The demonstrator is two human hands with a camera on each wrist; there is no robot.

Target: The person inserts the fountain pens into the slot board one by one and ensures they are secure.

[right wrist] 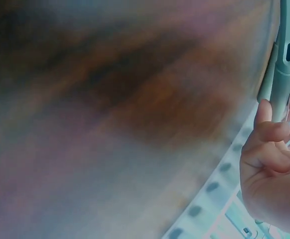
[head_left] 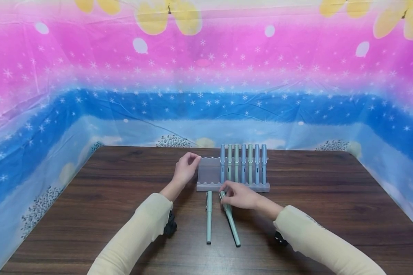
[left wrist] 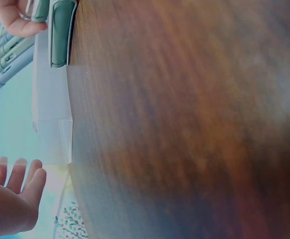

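Observation:
A translucent pen rack (head_left: 210, 188) stands on the table with several capped blue and green pens (head_left: 243, 164) upright in its right part. My left hand (head_left: 185, 168) pinches the rack's upper left corner between thumb and fingers; in the left wrist view, its fingertips show at the panel's edge. The right hand (head_left: 240, 195) grips a green pen (head_left: 232, 225) by its clip end, in front of the rack. That pen slants, its far end pointing toward me. Beside it, to the left, another green pen (head_left: 209, 217) lies on the table, its clip end toward the rack.
The dark wood-grain table (head_left: 124, 172) extends to both sides of the rack. A pink and blue printed cloth (head_left: 206, 103) hangs around the table's back and sides. Each wrist carries a small black device (head_left: 170, 224).

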